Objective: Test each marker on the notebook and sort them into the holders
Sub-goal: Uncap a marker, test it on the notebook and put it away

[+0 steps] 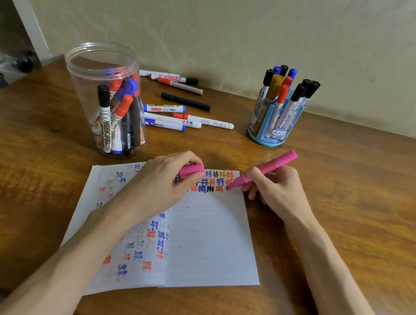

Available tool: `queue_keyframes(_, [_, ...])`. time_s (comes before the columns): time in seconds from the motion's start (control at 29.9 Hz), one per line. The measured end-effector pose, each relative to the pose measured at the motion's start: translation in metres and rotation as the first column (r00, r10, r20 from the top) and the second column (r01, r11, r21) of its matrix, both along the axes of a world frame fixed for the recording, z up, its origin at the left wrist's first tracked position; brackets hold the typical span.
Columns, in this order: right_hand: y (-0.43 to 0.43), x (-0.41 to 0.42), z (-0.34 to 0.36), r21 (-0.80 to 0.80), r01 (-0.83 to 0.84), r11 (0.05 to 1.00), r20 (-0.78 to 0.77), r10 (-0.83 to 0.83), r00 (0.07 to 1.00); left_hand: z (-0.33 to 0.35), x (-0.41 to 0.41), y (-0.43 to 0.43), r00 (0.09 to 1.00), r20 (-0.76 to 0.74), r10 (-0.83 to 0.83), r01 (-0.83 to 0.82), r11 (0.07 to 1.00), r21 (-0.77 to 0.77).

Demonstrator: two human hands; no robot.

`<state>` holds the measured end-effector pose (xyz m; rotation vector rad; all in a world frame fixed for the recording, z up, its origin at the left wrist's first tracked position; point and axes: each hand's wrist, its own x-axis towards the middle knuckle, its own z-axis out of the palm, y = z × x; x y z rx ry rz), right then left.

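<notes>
Testing underway: right hand (278, 190) is pinching pink marker (265, 167), tip touching notebook (210, 239) at its 1 o'clock corner. Left hand (162, 180) is gripping the cap (191, 170). Next probably calling for recapping, then choosing jar (99, 80) at 10 o'clock or blue holder (270, 134) at 1.

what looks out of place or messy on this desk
Nothing spilled or damaged. Loose markers lie unsorted on the table between clear jar and blue holder. The pink marker is uncapped, cap in left hand.
</notes>
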<state>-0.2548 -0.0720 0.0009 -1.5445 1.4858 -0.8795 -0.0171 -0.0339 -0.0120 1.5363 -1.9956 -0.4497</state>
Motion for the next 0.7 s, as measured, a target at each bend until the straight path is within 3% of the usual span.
queue_keyframes(0.47, [-0.0027,0.0047,-0.0090,-0.066,0.043,0.997,-0.067,-0.047,0.997,-0.0037,0.0002,-0.0003,0.999,0.017,-0.028,0.028,0.999,-0.020])
queue_keyframes(0.7, [-0.0008,0.0026,-0.0068,-0.060,0.101,0.993,0.007,-0.101,0.995,-0.0058,0.0022,-0.0013,1.000,0.022,-0.020,0.020,1.000,-0.019])
